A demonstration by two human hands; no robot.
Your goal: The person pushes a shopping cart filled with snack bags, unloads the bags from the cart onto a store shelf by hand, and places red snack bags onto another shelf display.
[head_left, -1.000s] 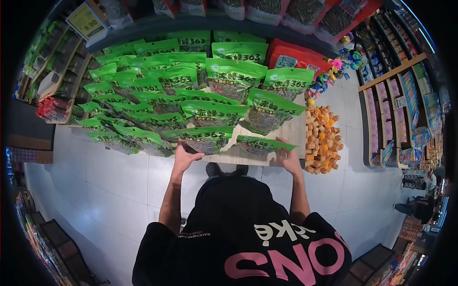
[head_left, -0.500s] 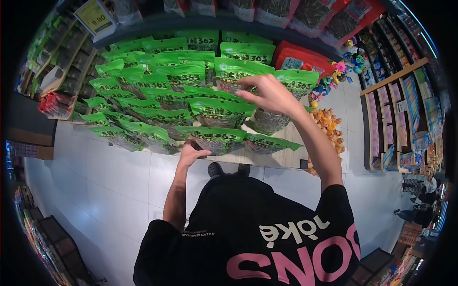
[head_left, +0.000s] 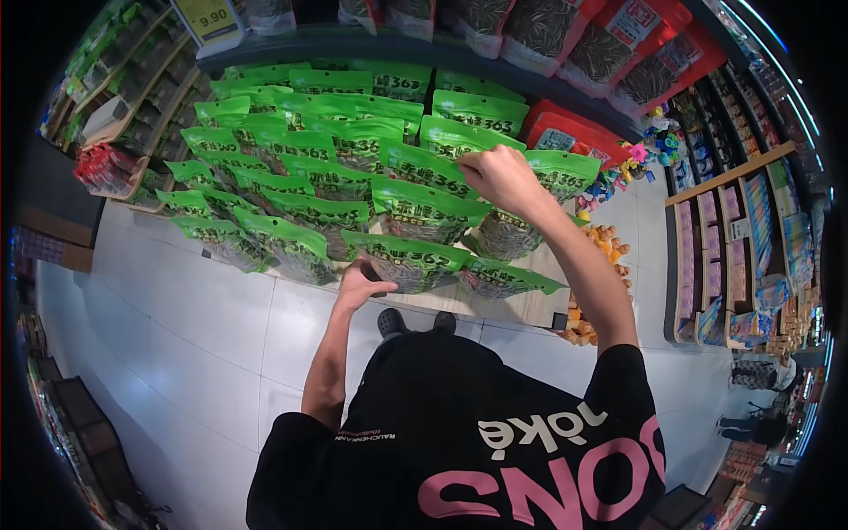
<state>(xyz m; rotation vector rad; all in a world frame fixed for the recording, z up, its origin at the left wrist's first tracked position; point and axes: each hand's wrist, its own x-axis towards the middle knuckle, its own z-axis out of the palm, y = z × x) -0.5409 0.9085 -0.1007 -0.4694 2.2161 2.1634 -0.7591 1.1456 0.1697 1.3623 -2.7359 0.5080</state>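
My right hand [head_left: 503, 179] is closed in a pinch on the upper right edge of a green-topped snack bag [head_left: 422, 166] in the middle rows. In front of that bag stands another green bag [head_left: 426, 210]. My left hand [head_left: 360, 287] is low at the display's front edge, beside the lower left corner of a front-row bag [head_left: 411, 262]. Its thumb and forefinger are spread apart, with a dark piece between them; the other fingers are partly hidden. The bags have clear fronts with seeds visible inside.
Rows of similar green bags [head_left: 300, 163] fill the low wooden display [head_left: 433, 300]. A dark shelf edge [head_left: 353, 46] with red seed bags [head_left: 583, 57] overhangs the back. Red bags [head_left: 574, 132] and plush toys [head_left: 583, 331] are at the right. A price sign [head_left: 210, 19] hangs upper left.
My right hand's fingers have closed onto the green bag, whose printed front now shows more fully and higher. The left hand stays by the same front bag. The view has shifted slightly.
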